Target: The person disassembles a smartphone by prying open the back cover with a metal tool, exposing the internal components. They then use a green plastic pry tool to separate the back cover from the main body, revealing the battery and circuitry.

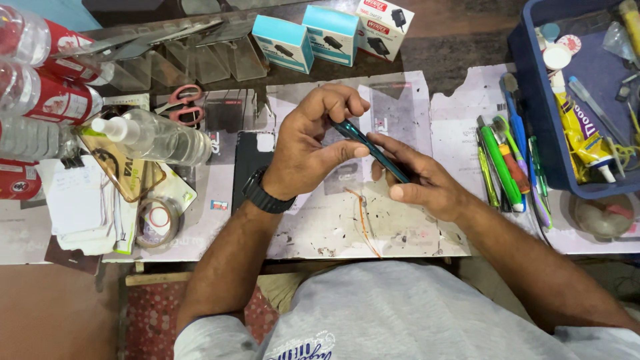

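Both my hands hold a thin dark teal phone (371, 149) edge-on above the middle of the worktable (320, 227). My left hand (313, 143), with a black watch on its wrist, pinches the phone's upper end between thumb and curled fingers. From below, my right hand (420, 180) cradles the lower end, thumb stretched along the table side. A thin orange wire (363, 223) lies on the paper-covered table just under the hands.
Clear plastic bottles (40, 87), a spray bottle (157, 137), scissors (181, 103) and a tape roll (155, 223) crowd the left. Three small boxes (330, 33) stand at the back. Screwdrivers and pens (503, 163) lie right, beside a blue tray (533, 113) of tubes and tools.
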